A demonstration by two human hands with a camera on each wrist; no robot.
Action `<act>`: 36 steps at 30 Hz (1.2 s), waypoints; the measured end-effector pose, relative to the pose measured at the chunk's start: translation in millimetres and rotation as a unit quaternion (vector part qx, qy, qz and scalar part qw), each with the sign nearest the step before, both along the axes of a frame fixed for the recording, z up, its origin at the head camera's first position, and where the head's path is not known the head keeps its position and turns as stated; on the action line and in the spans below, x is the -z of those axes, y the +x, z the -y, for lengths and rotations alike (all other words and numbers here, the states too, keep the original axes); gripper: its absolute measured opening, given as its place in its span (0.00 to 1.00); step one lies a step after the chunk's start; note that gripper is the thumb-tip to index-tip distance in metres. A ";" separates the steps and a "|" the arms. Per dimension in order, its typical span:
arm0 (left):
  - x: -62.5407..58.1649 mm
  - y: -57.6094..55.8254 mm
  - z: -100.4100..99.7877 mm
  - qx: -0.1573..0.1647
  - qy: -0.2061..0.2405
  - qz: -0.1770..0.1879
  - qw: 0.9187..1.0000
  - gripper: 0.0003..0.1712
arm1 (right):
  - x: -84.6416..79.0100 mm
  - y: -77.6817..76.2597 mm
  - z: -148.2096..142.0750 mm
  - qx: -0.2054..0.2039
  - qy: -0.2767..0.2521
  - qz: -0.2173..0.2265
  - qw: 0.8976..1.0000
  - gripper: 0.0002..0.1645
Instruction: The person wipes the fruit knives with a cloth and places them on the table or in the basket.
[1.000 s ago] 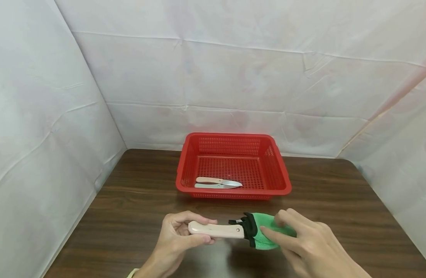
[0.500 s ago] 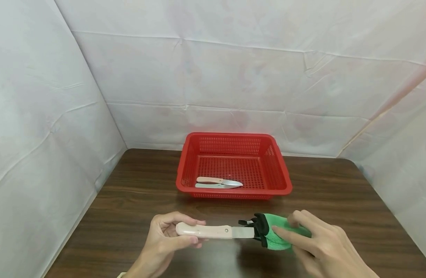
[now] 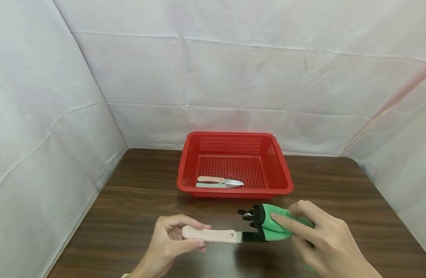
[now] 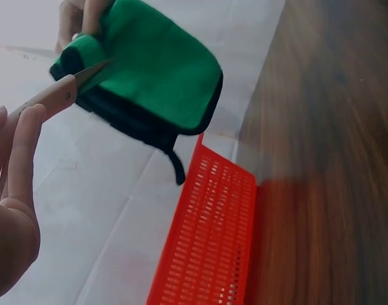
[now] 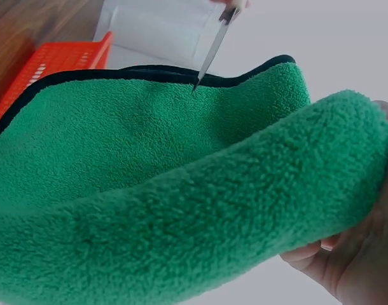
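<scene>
My left hand (image 3: 166, 239) pinches the pale handle of a knife (image 3: 213, 234) between thumb and fingers, blade pointing right. A green cloth with black edging (image 3: 277, 224) is folded in my right hand (image 3: 325, 241). In the head view the cloth overlaps the blade's tip end, and the blade near the handle is bare. The left wrist view has the pointed blade in front of the spread cloth (image 4: 165, 70). From the right wrist, the blade (image 5: 213, 54) reaches down past the cloth's black edge, over its fuzzy inner face (image 5: 137, 127).
Behind my hands a red perforated basket (image 3: 234, 192) stands on the dark wooden table (image 3: 136, 200). Inside it lie a knife with a pale handle (image 3: 210, 179) and one with a whitish handle (image 3: 208, 185), side by side. White sheeting (image 3: 199, 77) hangs at the back and sides.
The cloth covered the whole blade at first; it has slid right and up, baring the blade near the handle. The knife shifted left, then slightly back to the right.
</scene>
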State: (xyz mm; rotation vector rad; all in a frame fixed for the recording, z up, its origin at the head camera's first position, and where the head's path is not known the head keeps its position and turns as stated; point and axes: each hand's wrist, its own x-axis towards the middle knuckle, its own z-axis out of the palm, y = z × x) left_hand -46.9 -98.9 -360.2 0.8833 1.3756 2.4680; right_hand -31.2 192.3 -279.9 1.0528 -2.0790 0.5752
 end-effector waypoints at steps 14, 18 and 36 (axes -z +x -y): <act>-4.2 -2.1 -16.1 -0.007 0.026 0.003 1.000 0.17 | 5.5 -0.9 19.3 -0.056 0.033 0.011 0.998 0.19; -5.3 -1.0 -13.9 -0.005 0.028 0.005 1.000 0.18 | 7.3 4.7 16.6 -0.027 0.053 0.077 0.995 0.20; -3.7 5.6 6.9 0.010 0.076 0.007 0.997 0.19 | 14.5 13.5 -0.5 0.000 0.065 0.117 0.991 0.21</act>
